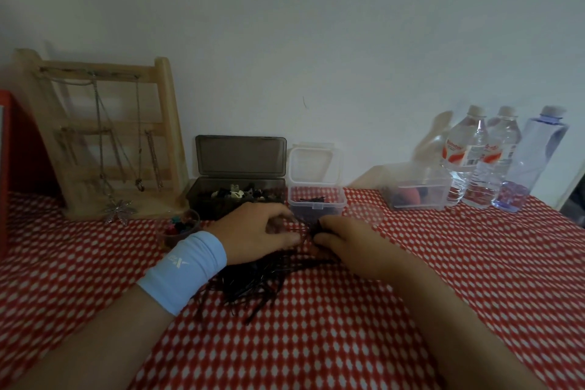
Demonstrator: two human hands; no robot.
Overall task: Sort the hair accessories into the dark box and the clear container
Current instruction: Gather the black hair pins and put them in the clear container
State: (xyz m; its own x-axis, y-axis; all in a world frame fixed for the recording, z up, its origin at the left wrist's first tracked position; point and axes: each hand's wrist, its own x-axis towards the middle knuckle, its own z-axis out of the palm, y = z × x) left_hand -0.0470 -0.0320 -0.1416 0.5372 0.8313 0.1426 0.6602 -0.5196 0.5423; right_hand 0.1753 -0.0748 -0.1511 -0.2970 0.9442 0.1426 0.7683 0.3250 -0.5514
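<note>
Head | hairpin pile (253, 282) between wrists | right hand (343, 239) pinches some | left hand (259, 231) grip unclear

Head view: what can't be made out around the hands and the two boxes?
- Head view: left hand and right hand fingertips blur together over the dark pile; any grip is unreadable.
- Dark box contents: too small and dim to identify.
- Clear container: thin dark pieces inside, count lost to blur.

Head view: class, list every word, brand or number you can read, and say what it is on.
"X": white mark on the light-blue wristband; neighbouring letters unclear.
Red labels on two water bottles: print too blurred to read.
</note>
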